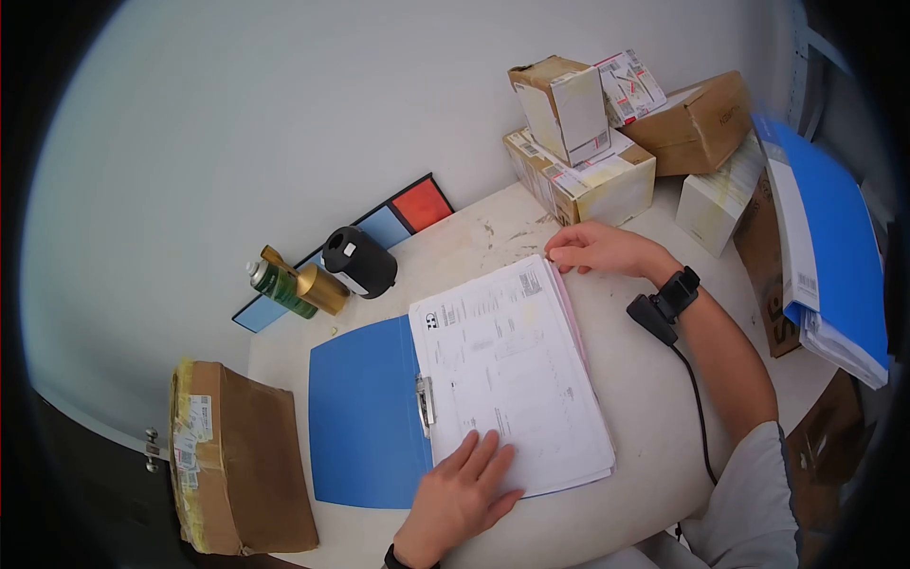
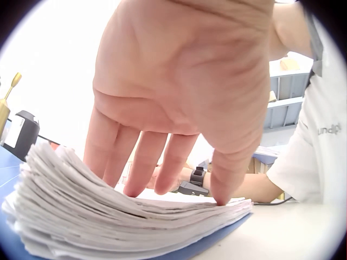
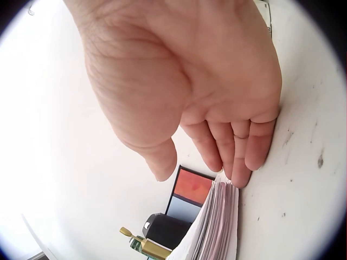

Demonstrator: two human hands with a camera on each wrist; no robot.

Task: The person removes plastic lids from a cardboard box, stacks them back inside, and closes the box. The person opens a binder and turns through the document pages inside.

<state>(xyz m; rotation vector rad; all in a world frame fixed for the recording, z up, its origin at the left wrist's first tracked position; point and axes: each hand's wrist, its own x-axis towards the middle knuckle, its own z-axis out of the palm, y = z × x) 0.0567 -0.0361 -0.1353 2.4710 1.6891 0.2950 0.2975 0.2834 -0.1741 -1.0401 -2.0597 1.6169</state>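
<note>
A blue folder lies unfolded on the table, with a thick stack of printed papers on its right side and a metal clip at the fold. On the lower part of the top sheet rests my left hand, fingers spread; in the left wrist view that hand covers the stack with fingertips down. My right hand is at the stack's top right corner. The right wrist view shows its fingertips touching the edge of the papers, the thumb of the hand standing apart.
A black container, a gold can and a green spray can stand behind the folder. One carton is at the left; several boxes are piled at the back right, near another blue binder.
</note>
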